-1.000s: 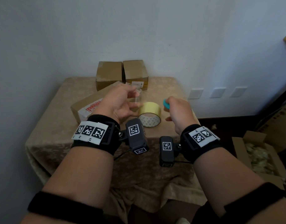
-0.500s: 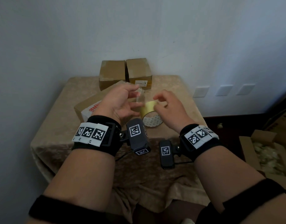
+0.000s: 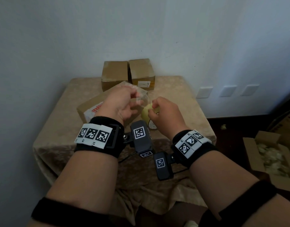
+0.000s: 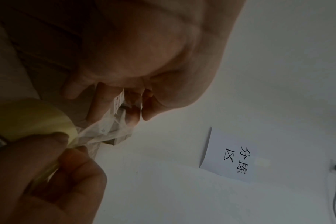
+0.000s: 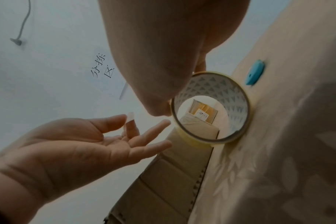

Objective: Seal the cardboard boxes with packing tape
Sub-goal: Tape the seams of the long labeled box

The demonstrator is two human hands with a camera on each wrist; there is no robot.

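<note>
A roll of yellowish packing tape [image 3: 145, 114] [image 5: 239, 98] stands on edge on the cloth-covered table [image 3: 67, 128], and my right hand [image 3: 153, 107] [image 5: 179, 91] grips its rim from above. A clear strip of tape [image 3: 141, 97] [image 4: 109, 131] runs from the roll up to my left hand [image 3: 134, 95] [image 4: 140, 112], which pinches its free end between thumb and fingers. Under my left hand lies a long cardboard box [image 3: 90, 108] [image 5: 173, 174] with a red-printed label. Two small cardboard boxes [image 3: 114, 74] [image 3: 141, 71] stand against the wall behind it.
A blue cutter [image 5: 254, 74] lies on the table just right of the roll. On the floor to the right is an open carton of pale packing fill [image 3: 268, 158]. Walls close the table in at the back and left.
My right hand no longer holds the blue cutter; it has moved left and gripped the tape roll, tipping it onto its edge. My left hand has kept the tape strip raised.
</note>
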